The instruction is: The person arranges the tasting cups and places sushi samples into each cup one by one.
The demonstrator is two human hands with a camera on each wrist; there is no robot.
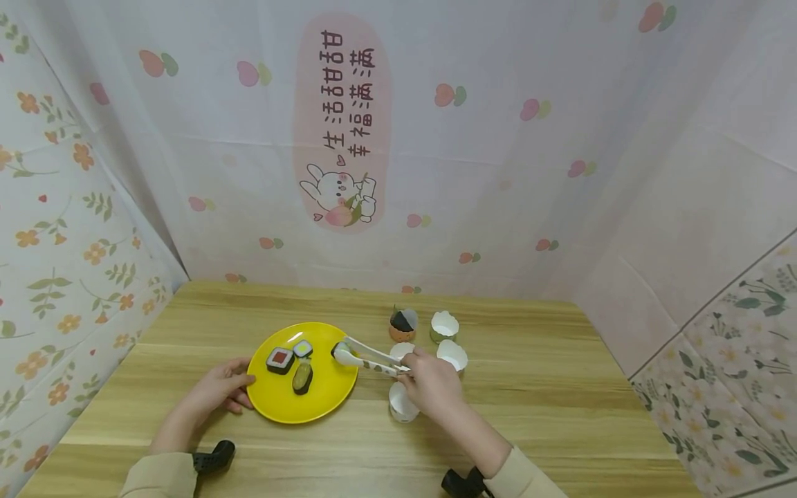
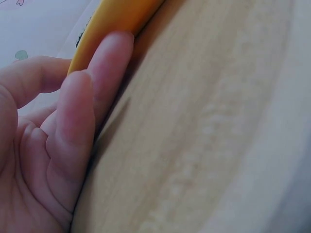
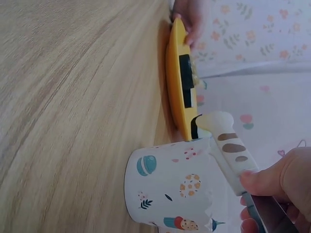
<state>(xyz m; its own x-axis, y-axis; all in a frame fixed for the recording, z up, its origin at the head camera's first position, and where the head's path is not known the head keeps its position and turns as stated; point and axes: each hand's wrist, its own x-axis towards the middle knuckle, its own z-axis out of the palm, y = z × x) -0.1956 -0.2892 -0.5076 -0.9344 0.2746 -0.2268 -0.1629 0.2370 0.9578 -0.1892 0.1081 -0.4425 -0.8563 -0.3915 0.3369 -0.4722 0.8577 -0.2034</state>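
Observation:
A round yellow plate [image 1: 280, 408] is on the wooden table at centre left. My left hand [image 1: 219, 389] pinches its left rim, thumb above and fingertips [image 2: 114, 58] at its side and underneath. Three toy sushi pieces lie on it: a square roll with a red middle [image 1: 280, 360], a smaller roll [image 1: 302, 348] and an oval-topped piece [image 1: 302, 379]. White tongs [image 3: 231, 145] with brown patches are in my right hand [image 1: 434, 380]. Their tips close around a dark-sided sushi piece [image 1: 336, 350] at the plate's right side, mostly hidden by the tongs.
Several paper baking cups stand right of the plate. An orange one [image 1: 401, 337] holds a dark piece; a green one [image 1: 445, 326] is beside it. A patterned white cup [image 3: 165, 179] stands below the tongs. Printed curtains [image 1: 486, 207] hang behind the table.

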